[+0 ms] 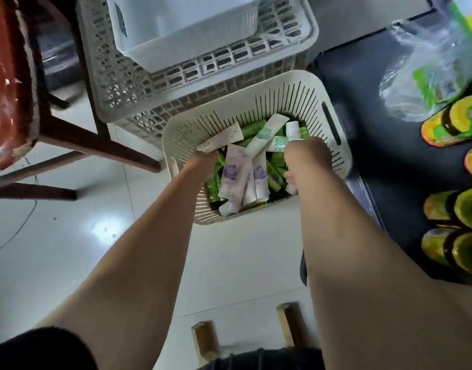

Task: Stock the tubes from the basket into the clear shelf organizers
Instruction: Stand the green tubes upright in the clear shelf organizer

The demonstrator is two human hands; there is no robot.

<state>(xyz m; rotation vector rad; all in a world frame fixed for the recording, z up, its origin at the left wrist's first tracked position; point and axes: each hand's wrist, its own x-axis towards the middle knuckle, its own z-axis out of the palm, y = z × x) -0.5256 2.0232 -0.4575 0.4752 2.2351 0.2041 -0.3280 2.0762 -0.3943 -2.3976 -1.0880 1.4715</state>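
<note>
Tubes [230, 177] lie heaped in the cream slatted basket [184, 134]; your left hand [206, 157] and right hand [307, 153] each grip some there; you're picking; next, lift them clear toward the organizers, unseen here.

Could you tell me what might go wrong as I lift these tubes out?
1. The tubes lie crossed in a loose heap in the basket; as your left hand and right hand pull, neighbours could be dragged over the rim onto the floor.
2. The right hand seems to grip several white tubes at once; one may slip.
3. The yellow-lidded bottles stand near your right arm and might get knocked.
</note>
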